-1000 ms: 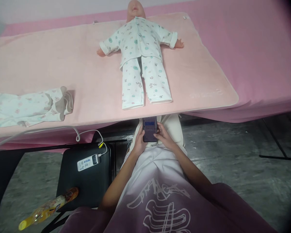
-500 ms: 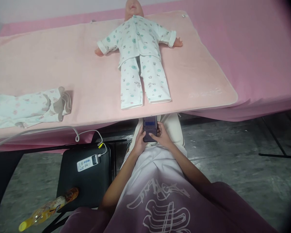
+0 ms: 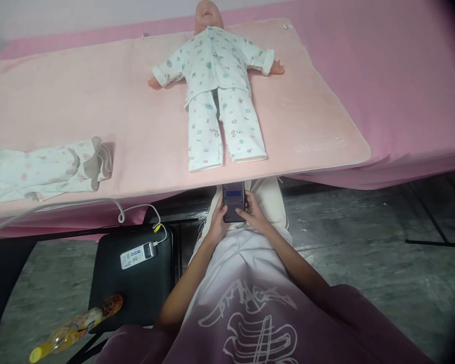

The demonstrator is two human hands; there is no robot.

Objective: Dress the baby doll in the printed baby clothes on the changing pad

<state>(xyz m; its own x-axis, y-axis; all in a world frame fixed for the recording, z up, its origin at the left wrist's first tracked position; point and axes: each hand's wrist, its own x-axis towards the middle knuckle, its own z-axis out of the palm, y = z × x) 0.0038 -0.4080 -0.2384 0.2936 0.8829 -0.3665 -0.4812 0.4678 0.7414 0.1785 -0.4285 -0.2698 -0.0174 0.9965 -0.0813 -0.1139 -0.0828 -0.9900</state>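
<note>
Low over my lap, my left hand (image 3: 218,219) and my right hand (image 3: 253,212) hold a smartphone (image 3: 234,201) from either side. Its screen is lit, with a blue patch in the upper part. My right thumb rests over the lower screen; my left fingers are partly hidden behind the phone. Beyond the table edge a baby doll (image 3: 208,17) lies on its back with arms spread. It wears a white printed jacket (image 3: 217,60) and matching trousers (image 3: 227,129), whose leg ends lie flat near the front edge.
A pink mat (image 3: 136,111) covers much of the pink-draped table (image 3: 413,91). Folded printed baby clothes (image 3: 41,169) lie at the left. Below, a black stool (image 3: 136,290) bears a cabled white power bank (image 3: 136,256) and a yellow-capped bottle (image 3: 76,328).
My right thumb has shifted slightly over the phone screen. The view has tilted very slightly; the doll and the clothes stay where they were.
</note>
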